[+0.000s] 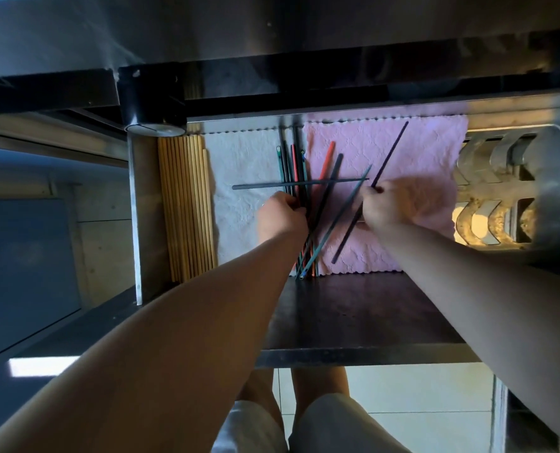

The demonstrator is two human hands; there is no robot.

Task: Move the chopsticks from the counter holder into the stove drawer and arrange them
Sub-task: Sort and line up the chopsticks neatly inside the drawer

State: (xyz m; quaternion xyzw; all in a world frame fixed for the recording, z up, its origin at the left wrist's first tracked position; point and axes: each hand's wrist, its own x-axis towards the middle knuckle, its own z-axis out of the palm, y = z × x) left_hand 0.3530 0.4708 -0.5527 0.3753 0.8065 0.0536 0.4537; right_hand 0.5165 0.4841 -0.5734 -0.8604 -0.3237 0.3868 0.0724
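The stove drawer (354, 315) is pulled out below me, lined with a white cloth (239, 158) and a pink cloth (419, 148). Several coloured chopsticks (296, 165) lie between the cloths, some straight, others crossed. A grey chopstick (255, 187) lies sideways across them. My left hand (280, 215) is closed around the bundle of coloured chopsticks. My right hand (388, 204) pinches a dark purple chopstick (391, 152) that slants over the pink cloth. A row of wooden chopsticks (187, 204) lies along the drawer's left side.
A black stove front and a round knob (154, 125) hang over the drawer's far edge. A metal rack (494, 191) with curved slots fills the drawer's right end. The drawer's dark front lip sits near my legs, over a tiled floor (419, 397).
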